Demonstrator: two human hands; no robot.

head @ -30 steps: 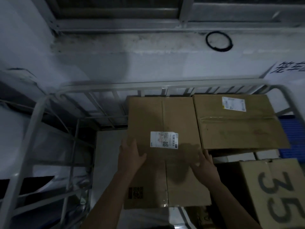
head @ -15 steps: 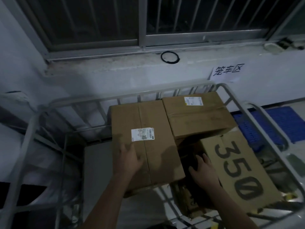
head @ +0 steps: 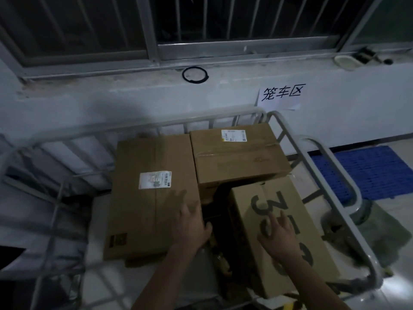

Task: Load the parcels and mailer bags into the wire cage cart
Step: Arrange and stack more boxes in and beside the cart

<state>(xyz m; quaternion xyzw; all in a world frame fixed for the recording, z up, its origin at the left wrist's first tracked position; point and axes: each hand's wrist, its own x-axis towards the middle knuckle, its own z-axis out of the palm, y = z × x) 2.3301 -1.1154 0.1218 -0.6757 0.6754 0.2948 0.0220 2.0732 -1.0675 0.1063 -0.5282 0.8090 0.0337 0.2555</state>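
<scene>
A long brown parcel with a white label lies flat inside the wire cage cart. My left hand rests with spread fingers on its right edge, beside a dark gap. A second labelled carton sits behind on the right. In front of it lies a carton printed "350", and my right hand lies flat on its top with fingers straight. Neither hand grips anything.
The cart stands against a white wall under a barred window. A paper sign hangs on the wall. A blue plastic pallet lies on the floor to the right. White mailer bags lie in the cart's left part.
The view has pulled back and swung right. My left hand slid to the long parcel's right edge. My right hand moved out of the gap onto the "350" carton.
</scene>
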